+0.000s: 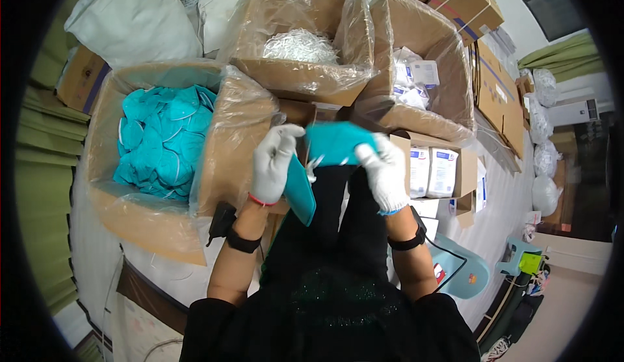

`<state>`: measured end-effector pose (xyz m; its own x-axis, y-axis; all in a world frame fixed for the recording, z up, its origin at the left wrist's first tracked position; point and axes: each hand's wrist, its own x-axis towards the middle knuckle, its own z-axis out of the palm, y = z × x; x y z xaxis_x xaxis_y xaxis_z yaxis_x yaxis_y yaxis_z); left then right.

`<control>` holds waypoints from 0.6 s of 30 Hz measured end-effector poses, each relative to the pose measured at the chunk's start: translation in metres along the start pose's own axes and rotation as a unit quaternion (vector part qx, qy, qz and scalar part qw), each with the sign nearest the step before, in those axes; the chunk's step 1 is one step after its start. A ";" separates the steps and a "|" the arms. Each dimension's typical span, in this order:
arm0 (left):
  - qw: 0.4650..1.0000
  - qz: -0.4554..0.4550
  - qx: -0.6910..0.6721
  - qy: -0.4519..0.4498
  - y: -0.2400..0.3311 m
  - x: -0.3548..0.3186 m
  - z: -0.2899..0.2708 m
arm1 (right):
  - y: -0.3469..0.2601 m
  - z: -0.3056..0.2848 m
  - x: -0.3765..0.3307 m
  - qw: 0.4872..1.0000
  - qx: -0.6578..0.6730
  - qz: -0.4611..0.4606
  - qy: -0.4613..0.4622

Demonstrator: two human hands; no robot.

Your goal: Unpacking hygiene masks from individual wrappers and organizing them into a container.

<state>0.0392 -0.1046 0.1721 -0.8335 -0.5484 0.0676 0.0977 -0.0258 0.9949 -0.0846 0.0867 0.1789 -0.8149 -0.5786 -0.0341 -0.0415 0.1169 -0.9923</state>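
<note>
My left hand (270, 164), in a white glove, is closed on a teal face mask (300, 192) that hangs down folded beside the palm. My right hand (385, 173), gloved too, pinches the right end of a second teal face mask (339, 142), which is smeared by motion. White strap-like bits show between the two masks. Both hands are above my lap. To the left, a plastic-lined carton (107, 196) holds a heap of similar teal masks (166, 141).
Ahead stands a lined carton (305, 76) with a pile of thin white strips (299, 47). Right of it, another lined carton (422, 118) contains white packets (414, 76). A smaller box (467, 173) with upright packets (443, 172) sits near my right hand, and a light-blue stool (465, 277) by my right forearm.
</note>
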 end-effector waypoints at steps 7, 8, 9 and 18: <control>0.979 -0.098 -0.130 0.121 -0.023 0.009 0.007 | 0.000 -0.007 -0.020 0.982 0.026 -0.027 0.188; 0.989 -0.048 -0.107 0.093 -0.018 0.012 0.015 | 0.001 0.001 -0.022 0.984 0.038 -0.050 0.168; 0.994 0.003 -0.086 0.064 -0.015 0.013 0.022 | -0.001 0.008 -0.029 0.989 0.043 -0.020 0.140; 0.964 0.019 0.050 0.260 -0.030 0.009 0.083 | -0.001 0.030 -0.085 0.979 0.203 -0.010 -0.009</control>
<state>-0.0166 -0.0398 0.1489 -0.4435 -0.8925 0.0825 0.0481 0.0683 0.9965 0.0025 0.1116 0.1794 -0.8056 -0.5923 -0.0135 0.1799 -0.2230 -0.9581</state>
